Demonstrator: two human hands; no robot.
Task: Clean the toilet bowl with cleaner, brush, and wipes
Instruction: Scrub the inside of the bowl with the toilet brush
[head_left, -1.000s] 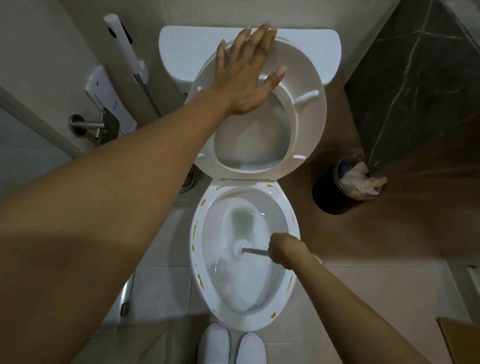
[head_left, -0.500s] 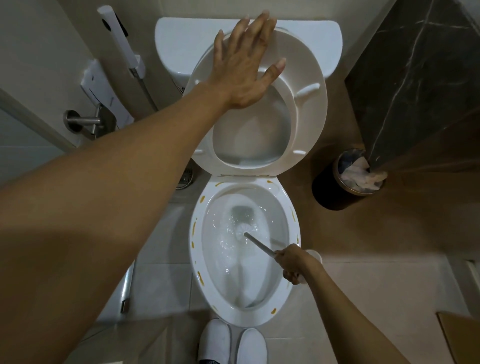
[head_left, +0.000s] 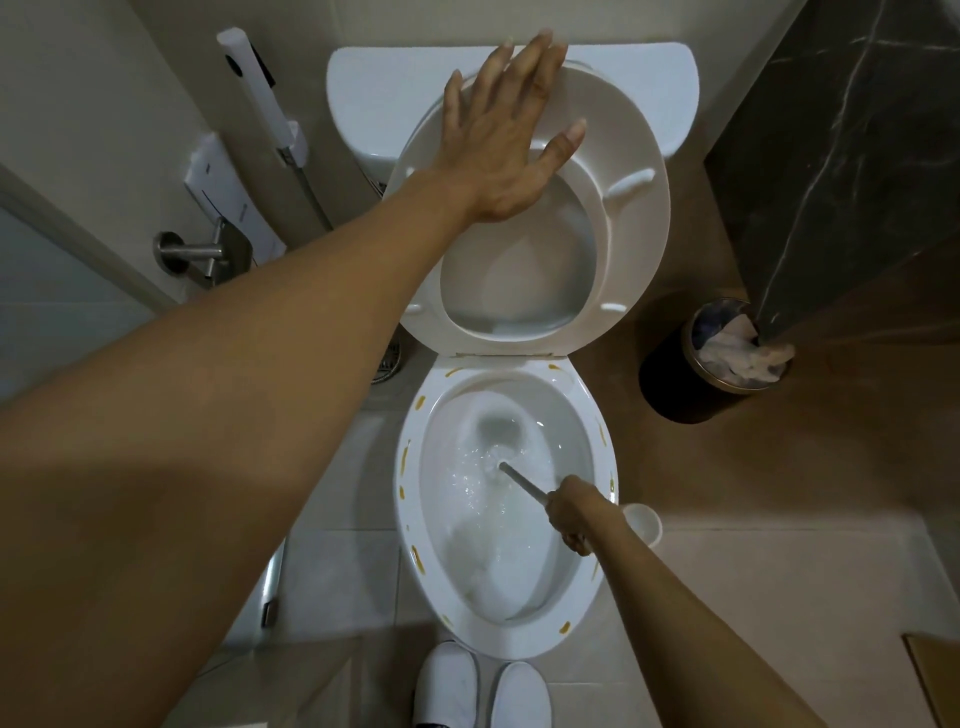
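The white toilet bowl (head_left: 410, 499) stands open below me, its rim dotted with yellow cleaner marks and its water foamy. My left hand (head_left: 506, 140) presses flat, fingers straight, against the raised toilet seat (head_left: 628, 234), which leans back on the tank (head_left: 374, 88). My right hand (head_left: 569, 512) grips the grey handle of the toilet brush (head_left: 522, 480) over the bowl's right side. The brush head is down in the frothy water near the drain, blurred by foam.
A white brush holder (head_left: 644, 522) stands on the floor right of the bowl. A dark bin (head_left: 675, 389) with crumpled paper sits further right beside a dark marble wall. A bidet sprayer (head_left: 254, 78) and a paper holder (head_left: 208, 254) hang on the left wall. White slippers (head_left: 483, 686) are below the bowl.
My right hand pulled back toward the bowl's right rim, and the brush head shifted up toward the drain. The left hand stays on the raised seat.
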